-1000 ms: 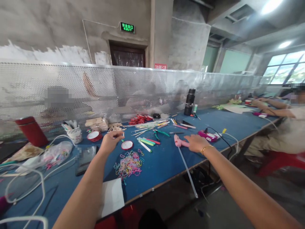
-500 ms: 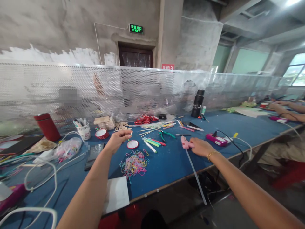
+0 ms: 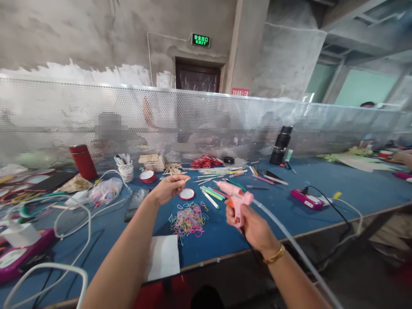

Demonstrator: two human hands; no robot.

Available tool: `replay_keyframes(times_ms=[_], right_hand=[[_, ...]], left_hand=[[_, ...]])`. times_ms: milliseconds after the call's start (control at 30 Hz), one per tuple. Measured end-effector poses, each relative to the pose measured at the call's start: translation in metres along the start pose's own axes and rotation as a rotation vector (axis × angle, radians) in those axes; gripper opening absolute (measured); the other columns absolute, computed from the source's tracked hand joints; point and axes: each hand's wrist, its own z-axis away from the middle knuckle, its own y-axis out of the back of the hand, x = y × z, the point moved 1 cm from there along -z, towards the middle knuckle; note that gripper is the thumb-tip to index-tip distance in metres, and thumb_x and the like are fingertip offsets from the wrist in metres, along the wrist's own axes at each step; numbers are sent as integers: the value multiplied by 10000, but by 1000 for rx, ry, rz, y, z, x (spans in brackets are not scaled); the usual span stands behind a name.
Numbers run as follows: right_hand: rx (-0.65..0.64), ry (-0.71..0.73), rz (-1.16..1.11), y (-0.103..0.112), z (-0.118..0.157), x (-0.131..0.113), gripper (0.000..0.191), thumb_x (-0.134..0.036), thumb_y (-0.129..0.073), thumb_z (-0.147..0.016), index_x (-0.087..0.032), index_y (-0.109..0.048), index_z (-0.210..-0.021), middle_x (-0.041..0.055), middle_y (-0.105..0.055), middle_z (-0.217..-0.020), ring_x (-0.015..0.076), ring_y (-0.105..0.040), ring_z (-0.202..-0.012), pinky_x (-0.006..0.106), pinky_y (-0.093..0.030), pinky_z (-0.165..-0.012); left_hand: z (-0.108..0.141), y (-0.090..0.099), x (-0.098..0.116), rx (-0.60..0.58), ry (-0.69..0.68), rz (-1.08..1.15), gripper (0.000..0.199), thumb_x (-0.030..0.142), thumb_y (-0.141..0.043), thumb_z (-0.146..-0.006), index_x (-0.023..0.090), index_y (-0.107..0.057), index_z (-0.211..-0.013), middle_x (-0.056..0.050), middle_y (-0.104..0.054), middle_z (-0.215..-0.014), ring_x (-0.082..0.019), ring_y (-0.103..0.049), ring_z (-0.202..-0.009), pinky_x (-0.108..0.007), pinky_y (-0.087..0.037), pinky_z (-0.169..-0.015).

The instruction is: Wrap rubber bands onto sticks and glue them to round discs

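My right hand is wrapped around the handle of a pink hot glue gun, raised above the table with its nozzle pointing left. From the gun's rear a long, translucent glue stick runs down past the table edge. With thumb and forefinger pinched, my left hand holds something small and pale, too small to name. Just right of that hand lies a round white disc with a red rim. Below is a pile of colourful small pin-shaped clips. Several markers lie between the hands.
Near the left arm are a phone, a paper sheet and looping white cables. A red flask and a black flask stand toward the perforated screen. A purple power strip lies at right.
The right hand has lifted the glue gun off the table and brought it left, turning its nozzle toward the left hand. The left hand keeps its pinch. The view has shifted left.
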Motion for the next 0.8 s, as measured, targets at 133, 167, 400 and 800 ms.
replay_keyframes(times_ms=[133, 167, 400, 800], right_hand=[[-100, -38, -53, -35, 5, 25, 390, -456, -557, -822, -146, -599, -1054, 36, -492, -771, 106, -413, -624, 259, -353, -586], [-107, -32, -47, -39, 5, 28, 386, -458, -540, -839, -150, -595, -1065, 39, -499, -785, 105, -420, -635, 257, -358, -595], [-96, 42, 51, -45, -1, 36, 349, -457, -459, -898, -183, -577, -1080, 55, -545, -876, 102, -437, -663, 244, -372, -600], [-29, 25, 145, -46, -3, 41, 413, -521, -478, -867, -160, -603, -1024, 59, -569, -848, 105, -472, -655, 234, -385, -594]], left_hand=[[2, 1, -1, -68, 28, -1, 305, 225, -772, -625, 136, -706, -910, 0, -577, -685, -37, -451, -567, -181, -363, -556], [3, 0, -1, -83, 31, -9, 311, 230, -771, -626, 135, -707, -915, -3, -577, -677, -40, -449, -563, -185, -360, -551], [5, -4, 1, -171, 45, -33, 332, 252, -771, -618, 111, -710, -912, -7, -550, -617, -57, -428, -562, -200, -346, -551], [3, 1, -4, -209, 33, -72, 314, 256, -749, -647, 115, -705, -924, -27, -579, -672, -57, -422, -565, -198, -338, -539]])
